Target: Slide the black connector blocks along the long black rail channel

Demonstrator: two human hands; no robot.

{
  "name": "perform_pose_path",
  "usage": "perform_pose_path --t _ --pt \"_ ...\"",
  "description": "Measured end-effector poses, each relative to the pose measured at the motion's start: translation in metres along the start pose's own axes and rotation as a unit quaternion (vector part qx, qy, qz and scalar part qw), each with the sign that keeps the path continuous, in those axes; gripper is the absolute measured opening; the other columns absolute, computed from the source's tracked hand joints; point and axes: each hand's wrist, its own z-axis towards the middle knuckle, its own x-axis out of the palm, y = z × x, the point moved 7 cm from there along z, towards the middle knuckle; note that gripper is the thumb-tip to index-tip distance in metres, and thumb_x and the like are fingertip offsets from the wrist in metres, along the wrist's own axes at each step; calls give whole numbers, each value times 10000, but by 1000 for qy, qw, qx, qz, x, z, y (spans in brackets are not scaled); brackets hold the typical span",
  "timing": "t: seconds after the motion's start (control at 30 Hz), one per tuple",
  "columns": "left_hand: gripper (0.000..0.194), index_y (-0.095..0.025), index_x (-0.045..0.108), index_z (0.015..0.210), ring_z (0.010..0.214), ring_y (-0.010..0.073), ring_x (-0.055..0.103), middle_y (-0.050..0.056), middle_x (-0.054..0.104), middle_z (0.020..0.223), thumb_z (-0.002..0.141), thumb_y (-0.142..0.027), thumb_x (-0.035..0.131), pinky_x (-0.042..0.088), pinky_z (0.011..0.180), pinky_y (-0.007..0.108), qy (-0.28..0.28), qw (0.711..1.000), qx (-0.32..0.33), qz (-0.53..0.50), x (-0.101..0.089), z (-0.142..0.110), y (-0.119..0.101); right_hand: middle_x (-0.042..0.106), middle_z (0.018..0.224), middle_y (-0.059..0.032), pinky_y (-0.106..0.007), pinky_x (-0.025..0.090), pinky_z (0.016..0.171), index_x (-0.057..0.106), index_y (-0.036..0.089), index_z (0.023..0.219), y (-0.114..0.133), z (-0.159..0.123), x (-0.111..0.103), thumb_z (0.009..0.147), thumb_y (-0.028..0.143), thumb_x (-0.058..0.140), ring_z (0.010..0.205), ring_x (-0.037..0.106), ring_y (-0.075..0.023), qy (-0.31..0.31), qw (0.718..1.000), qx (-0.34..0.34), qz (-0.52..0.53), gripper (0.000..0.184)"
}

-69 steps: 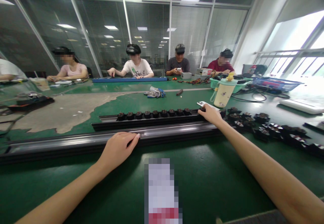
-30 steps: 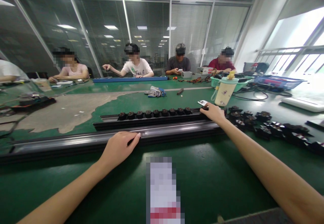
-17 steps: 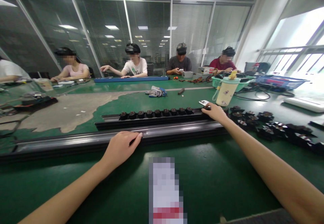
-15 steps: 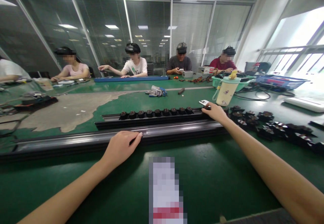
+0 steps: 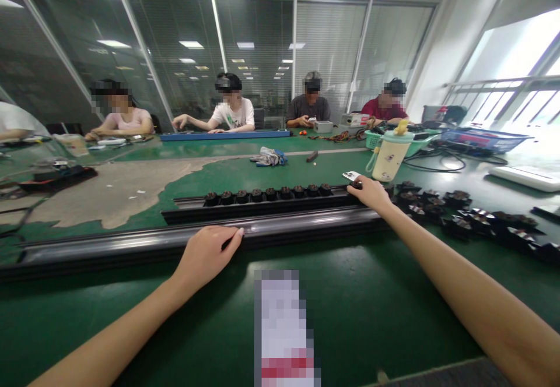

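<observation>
The left hand [image 5: 203,256] and right hand [image 5: 371,193] are bare, with slim wrists. The left forearm [image 5: 116,320] and right forearm [image 5: 455,273] are slender, smooth and uncovered as far as the view shows, each widening away from the wrist. The left thumbnail [image 5: 240,232] looks short.

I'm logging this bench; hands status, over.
Left hand on long glossy black front rail. Right hand at long black rear rail's right end. White phone just beyond.
</observation>
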Motion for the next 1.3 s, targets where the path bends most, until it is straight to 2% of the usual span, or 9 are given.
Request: perform_pose_path --t 0.43,1.03,1.3 --pt "560 -242 776 953 1029 283 719 68 793 1083 1037 -506 289 512 919 382 13 1000 -7 4 -2 1 -1 690 1080 -159 -372 478 880 661 158 1197 -3 2 0 919 473 489 1017 642 -293 -6 1000 7 -17 454" --pt "557 -237 779 939 1017 289 723 75 794 1061 1032 -507 300 521 918 398 2 1000 1 -13 -3 0 -2 690 1092 -129 -364 465 864 636 195 1167 -13 8 1 922 516 494 1003 639 -286 14 999 -25 -14 428" --pt "577 -231 779 943 1018 289 723 79 794 1059 1039 -513 284 523 916 399 -1 1000 5 -6 -2 1 -2 680 1129 -141 -415 488 861 649 213 1174 -11 -3 -6 904 536 479 1027 639 -316 5 999 43 -11 454"
